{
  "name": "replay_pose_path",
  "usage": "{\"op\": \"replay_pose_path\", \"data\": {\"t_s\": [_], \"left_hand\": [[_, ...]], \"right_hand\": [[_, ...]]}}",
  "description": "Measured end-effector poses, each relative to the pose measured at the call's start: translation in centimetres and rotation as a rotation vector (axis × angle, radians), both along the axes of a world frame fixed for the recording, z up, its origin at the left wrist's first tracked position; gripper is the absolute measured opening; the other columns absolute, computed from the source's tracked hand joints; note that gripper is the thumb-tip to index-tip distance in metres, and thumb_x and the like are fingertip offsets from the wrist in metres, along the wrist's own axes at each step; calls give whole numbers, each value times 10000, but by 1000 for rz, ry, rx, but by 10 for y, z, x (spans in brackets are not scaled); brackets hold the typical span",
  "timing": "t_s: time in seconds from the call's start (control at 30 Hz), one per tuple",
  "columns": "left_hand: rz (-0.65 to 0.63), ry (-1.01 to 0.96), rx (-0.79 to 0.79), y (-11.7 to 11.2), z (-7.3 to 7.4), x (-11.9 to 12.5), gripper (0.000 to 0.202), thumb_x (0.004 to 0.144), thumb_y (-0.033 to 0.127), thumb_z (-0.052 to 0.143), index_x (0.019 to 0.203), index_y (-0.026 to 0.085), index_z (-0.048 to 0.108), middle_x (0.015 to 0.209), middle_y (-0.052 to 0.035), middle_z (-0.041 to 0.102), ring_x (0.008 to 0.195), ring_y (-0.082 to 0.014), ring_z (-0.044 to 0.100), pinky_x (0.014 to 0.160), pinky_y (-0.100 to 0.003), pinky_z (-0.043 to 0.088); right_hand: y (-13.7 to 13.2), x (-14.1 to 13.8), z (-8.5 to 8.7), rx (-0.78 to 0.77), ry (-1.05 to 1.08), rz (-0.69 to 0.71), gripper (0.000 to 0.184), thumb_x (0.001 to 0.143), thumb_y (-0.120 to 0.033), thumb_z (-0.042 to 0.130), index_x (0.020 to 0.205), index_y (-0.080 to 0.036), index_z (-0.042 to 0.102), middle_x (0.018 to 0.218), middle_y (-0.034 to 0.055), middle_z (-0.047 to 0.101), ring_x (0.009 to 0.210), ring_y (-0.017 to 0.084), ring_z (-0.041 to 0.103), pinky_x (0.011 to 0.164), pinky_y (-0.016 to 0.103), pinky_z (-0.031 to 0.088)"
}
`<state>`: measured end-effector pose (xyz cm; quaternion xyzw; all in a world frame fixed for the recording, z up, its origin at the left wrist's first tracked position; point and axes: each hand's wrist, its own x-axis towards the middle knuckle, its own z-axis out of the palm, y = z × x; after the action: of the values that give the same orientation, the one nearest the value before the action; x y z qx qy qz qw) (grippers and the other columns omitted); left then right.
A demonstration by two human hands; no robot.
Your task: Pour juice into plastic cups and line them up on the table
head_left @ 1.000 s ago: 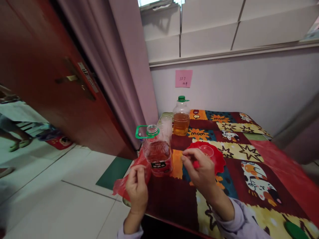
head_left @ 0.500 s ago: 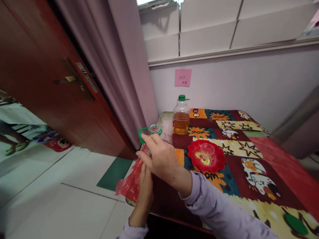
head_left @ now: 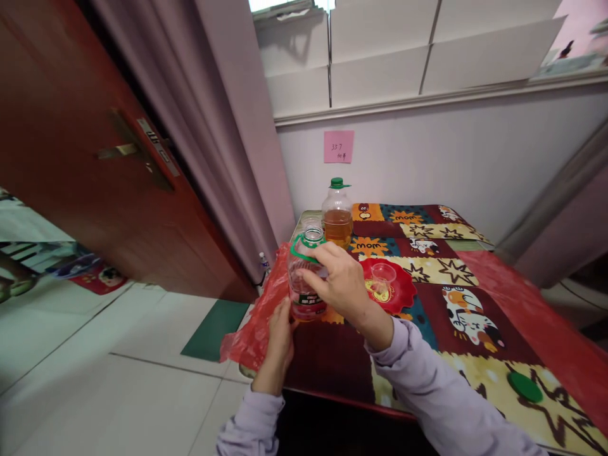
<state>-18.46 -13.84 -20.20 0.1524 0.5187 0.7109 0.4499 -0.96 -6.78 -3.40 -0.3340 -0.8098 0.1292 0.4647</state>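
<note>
A clear plastic bottle (head_left: 308,297) with a pink and dark label, an uncapped mouth and a green handle stands upright near the table's left edge. My right hand (head_left: 339,278) grips its upper side, thumb and fingers around the shoulder by the green handle. Low on its left side, my left hand (head_left: 281,332) holds the bottle near the base; some of its fingers are hidden behind it. Thin red plastic (head_left: 254,329) lies left of the bottle. A green cap (head_left: 525,386) rests at the table's near right.
A capped bottle of amber liquid (head_left: 337,221) stands behind, beside partly hidden clear cups (head_left: 311,223). On the red scalloped plate (head_left: 403,292) is a clear cup (head_left: 382,276). A patterned mat (head_left: 342,367) covers the table. The door (head_left: 142,221) is left; a person's leg shows beyond.
The bottle has come right and towards me, more upright, and its label now shows. My right hand has moved right with it. The view has shifted slightly.
</note>
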Motion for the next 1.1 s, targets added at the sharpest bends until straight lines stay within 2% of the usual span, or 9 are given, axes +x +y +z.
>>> {"op": "replay_pose_path", "data": {"t_s": [0.17,0.33,0.43,0.53,0.67,0.83,0.9,0.97,1.1], "left_hand": [[-13,-77,-27,8,3,0,347,951,431,909,1207,200,865,1280,-130,872,1225,-324,808,971,-393,649],[-70,-175,11,34,7,-8,313,1065,411,813,1292,195,798,1360,-122,816,1204,-288,796,1057,-516,664],[-122,-225,64,50,7,-13,197,1005,302,843,1173,200,847,1244,-119,874,1271,-309,803,1150,-460,629],[-171,-261,105,56,3,-14,250,934,282,893,1173,210,869,1210,-125,895,1355,-336,785,1221,-440,588],[-189,-280,133,53,-3,-13,391,895,351,953,1226,161,867,1255,-156,891,1437,-380,744,1274,-483,555],[-147,-252,148,47,-7,-11,445,851,389,1000,1228,188,876,1317,-110,886,1497,-377,702,1299,-472,531],[-133,-239,142,46,-9,-11,474,813,415,1024,1200,185,880,1323,-122,884,1512,-386,689,1296,-483,535],[-126,-228,135,46,-11,-10,532,762,450,1052,1183,173,882,1311,-144,883,1518,-407,680,1288,-502,545],[-115,-209,112,46,-12,-9,491,765,491,1043,1117,189,882,1240,-150,891,1504,-430,685,1269,-529,567]], "right_hand": [[5,15,-11,16,42,8,255,978,-283,887,1227,-257,835,1145,85,818,1085,313,771,960,432,628],[12,27,-23,106,158,57,192,996,-266,842,1184,-260,799,1089,77,806,1053,306,775,941,434,643],[14,29,-28,136,228,62,116,1017,-272,794,1130,-264,769,1042,66,791,991,287,777,883,421,659],[14,26,-33,180,293,48,133,1026,-263,772,1158,-262,757,1081,78,800,1028,288,796,904,434,692],[11,21,-35,262,302,27,379,1052,-239,762,1428,-271,729,1314,128,797,1223,314,800,1055,483,712],[9,27,-48,322,398,-6,909,1037,-407,832,1822,-329,381,1688,188,609,1493,407,685,1165,619,684],[12,30,-63,245,508,-20,1006,1018,-523,860,1845,-358,309,1771,204,515,1453,408,712,1146,634,690],[17,32,-81,33,541,-14,1144,955,-644,905,1850,-335,263,1808,237,459,1468,423,710,1174,659,665],[24,22,-105,-490,482,203,1448,724,-729,1049,1840,-244,265,1722,268,581,1571,466,646,1271,672,582]]}}
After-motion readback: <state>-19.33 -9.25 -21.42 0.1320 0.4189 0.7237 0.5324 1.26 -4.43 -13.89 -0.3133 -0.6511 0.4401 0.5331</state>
